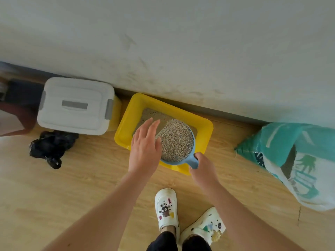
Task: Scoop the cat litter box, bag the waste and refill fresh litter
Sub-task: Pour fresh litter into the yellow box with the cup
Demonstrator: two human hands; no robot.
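We stand in white clogs (166, 207) on a pale wood floor (81, 178) by a scuffed white wall (181, 51). A yellow tray (126, 124) sits against the skirting, between a white lidded bin (74, 105) with a crumpled black bag (52, 147) on our left and a teal-and-white sack (299, 151) on our right, its print too blurred to read. Our right hand (203, 167) grips the handle of a blue scoop (192, 162) heaped with litter (175, 140) over the tray, while our left hand (145, 147) hovers beside it, fingers straight and slightly spread, holding nothing.
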